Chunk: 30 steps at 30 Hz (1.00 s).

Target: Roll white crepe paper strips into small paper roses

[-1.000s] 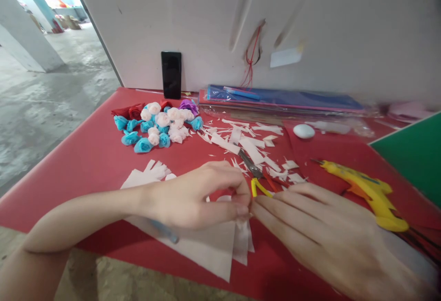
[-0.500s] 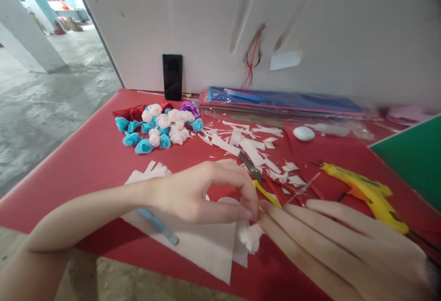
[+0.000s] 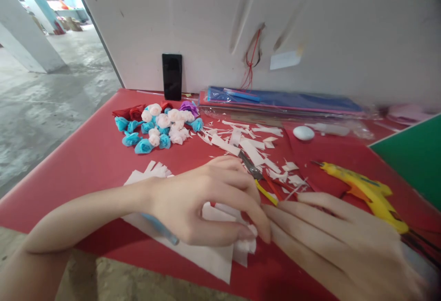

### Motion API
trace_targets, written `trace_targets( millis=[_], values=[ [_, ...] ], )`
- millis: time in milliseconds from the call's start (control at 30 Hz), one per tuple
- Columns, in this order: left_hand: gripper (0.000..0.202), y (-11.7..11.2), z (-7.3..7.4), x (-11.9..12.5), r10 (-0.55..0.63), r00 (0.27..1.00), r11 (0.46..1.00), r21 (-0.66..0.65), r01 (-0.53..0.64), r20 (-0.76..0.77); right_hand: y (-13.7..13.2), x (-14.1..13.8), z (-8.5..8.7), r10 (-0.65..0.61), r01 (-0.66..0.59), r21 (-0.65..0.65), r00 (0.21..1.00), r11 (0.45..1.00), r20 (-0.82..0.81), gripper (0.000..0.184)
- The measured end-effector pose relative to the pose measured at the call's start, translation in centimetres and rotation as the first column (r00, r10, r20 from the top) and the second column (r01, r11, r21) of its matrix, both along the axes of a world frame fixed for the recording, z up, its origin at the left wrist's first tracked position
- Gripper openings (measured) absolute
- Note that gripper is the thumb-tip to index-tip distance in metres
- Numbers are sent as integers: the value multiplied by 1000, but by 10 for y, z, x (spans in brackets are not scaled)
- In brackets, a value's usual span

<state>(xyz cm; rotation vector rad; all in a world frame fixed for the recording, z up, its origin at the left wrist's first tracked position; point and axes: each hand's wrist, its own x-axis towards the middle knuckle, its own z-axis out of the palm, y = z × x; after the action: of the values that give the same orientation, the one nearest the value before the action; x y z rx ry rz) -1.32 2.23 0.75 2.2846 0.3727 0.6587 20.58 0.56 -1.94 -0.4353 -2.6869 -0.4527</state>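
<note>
Because the left hand (image 3: 210,202) intervenes, white paper (image 3: 210,257) is partly hidden

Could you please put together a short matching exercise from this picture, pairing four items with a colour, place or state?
Items
1. Phone
2. Glue gun
3. Paper sheets
4. Flowers

Descriptions
A. Mostly yellow
B. Partly hidden by the left hand
C. Clustered, in several colours
D. Standing upright against the pale panel

Right pairs: 1-D, 2-A, 3-B, 4-C
</note>
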Motion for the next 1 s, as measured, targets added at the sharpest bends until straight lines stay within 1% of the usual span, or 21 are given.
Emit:
trace_targets(
  millis=[67,167,300,433,533,667,733,867,1000],
  values=[
    [13,1,0,1,-5,1000,999,38,6,-27,0,-1,0,-22,21,14,999,1000,29,37],
    [13,1,-1,1,3,1000,998,57,-1,-25,-1,-2,0,-1,1,18,999,1000,32,37],
    [12,1,0,0,21,998,999,46,-19,-51,-2,-5,2,8,-8,17,1000,1000,10,36],
    [14,2,1,-1,3,998,1000,25,-2,-66,-3,-5,4,5,-5,3,999,1000,34,36],
    [16,3,1,-1,13,997,1000,23,-11,-73,-3,-3,4,13,-13,2,1000,1000,26,37],
    [15,3,1,-1,15,999,1000,21,-14,-52,-3,0,1,18,-18,17,1000,1000,19,39],
    [16,2,0,-1,13,999,999,32,-11,-43,-4,1,0,12,-12,3,1000,1000,19,40],
    [21,2,1,-2,18,999,997,70,-16,-27,-4,2,2,22,-22,-20,1000,1000,18,40],
    [23,1,2,-3,31,999,996,78,-32,6,-2,2,4,43,-42,-6,999,999,12,40]
  ],
)
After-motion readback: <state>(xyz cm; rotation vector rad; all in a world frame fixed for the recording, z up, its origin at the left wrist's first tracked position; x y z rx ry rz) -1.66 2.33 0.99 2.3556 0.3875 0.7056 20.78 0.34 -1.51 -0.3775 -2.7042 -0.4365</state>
